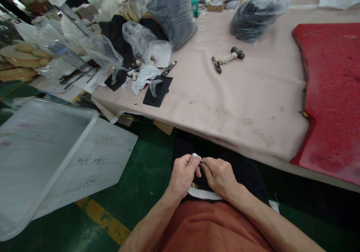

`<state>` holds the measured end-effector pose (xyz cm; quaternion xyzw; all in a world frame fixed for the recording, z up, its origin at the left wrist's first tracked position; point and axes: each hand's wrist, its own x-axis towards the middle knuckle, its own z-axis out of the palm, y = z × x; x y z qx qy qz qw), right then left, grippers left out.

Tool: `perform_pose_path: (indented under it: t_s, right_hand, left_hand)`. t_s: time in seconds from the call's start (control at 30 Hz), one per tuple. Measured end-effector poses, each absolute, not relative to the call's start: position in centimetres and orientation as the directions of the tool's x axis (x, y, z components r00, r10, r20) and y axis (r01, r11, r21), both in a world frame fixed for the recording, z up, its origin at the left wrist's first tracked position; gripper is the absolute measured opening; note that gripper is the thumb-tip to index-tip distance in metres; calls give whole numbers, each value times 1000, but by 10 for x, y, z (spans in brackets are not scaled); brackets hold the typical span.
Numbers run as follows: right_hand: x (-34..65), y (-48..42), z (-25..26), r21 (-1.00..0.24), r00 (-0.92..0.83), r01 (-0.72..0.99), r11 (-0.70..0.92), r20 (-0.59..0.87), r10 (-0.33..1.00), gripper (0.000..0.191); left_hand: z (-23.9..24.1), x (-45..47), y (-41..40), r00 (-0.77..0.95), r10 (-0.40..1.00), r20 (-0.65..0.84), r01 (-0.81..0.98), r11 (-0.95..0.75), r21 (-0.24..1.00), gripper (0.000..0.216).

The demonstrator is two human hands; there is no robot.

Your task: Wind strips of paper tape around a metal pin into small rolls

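Observation:
Close in front of my body, over my lap, my left hand (pixel 182 174) pinches a small white piece (pixel 196 156) between thumb and fingers. My right hand (pixel 221 174) meets it from the other side, its fingers pressed together at the edge of the white piece. Something thin shows at those right fingertips, too small to name. Below both hands a white strip (pixel 204 194) curves across my lap; whether it joins the white piece is hidden.
A table (pixel 197 105) stands ahead, bearing a hammer (pixel 230 56), a black panel (pixel 158 90), stuffed plastic bags (pixel 172 15) and a red sheet (pixel 332 94) at right. A large whitish bin (pixel 112 150) stands on the green floor at left.

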<state>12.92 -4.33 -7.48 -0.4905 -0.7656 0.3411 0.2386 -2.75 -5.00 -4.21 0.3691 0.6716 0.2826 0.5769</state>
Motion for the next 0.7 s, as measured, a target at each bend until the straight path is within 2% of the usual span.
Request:
perform_pose_path:
  t_s: [0.03, 0.07, 0.1, 0.17, 0.23, 0.33, 0.47, 0.57, 0.7]
  right_hand:
    - [132, -39, -71, -870, -442, 485, 89, -155, 884, 32]
    - [134, -34, -67, -919, -504, 377, -119, -311, 806, 36]
    - [137, -29, -63, -912, -575, 281, -299, -410, 708, 40]
    - [141, -21, -60, -825, -667, 138, -548, -486, 565, 48]
    - [142, -17, -61, -740, -676, 16, -673, -503, 538, 50]
    - [140, -19, -66, -665, -591, -140, -734, -538, 600, 48]
    - [135, -27, -69, -646, -498, -237, -726, -561, 662, 50]
    - [134, -30, -69, -674, -430, -218, -706, -583, 690, 49]
    - [133, -34, -69, -774, -313, -92, -627, -575, 756, 46]
  left_hand:
    - [-43, -29, -50, -38, 823, -567, 166, 565, 808, 51]
    - [-43, -31, -50, -7, 826, -563, 158, 557, 816, 51]
    - [-43, -33, -50, 30, 832, -554, 150, 544, 826, 50]
    - [-44, -36, -49, 99, 835, -542, 142, 527, 838, 48]
    - [-45, -38, -49, 137, 825, -549, 143, 532, 835, 46]
    - [-45, -39, -49, 121, 803, -584, 154, 566, 810, 49]
    - [-39, -38, -50, 146, 782, -606, 114, 596, 795, 47]
    - [-36, -38, -51, 185, 785, -591, 73, 589, 805, 43]
    - [-37, -37, -52, 215, 788, -577, 65, 578, 814, 42]
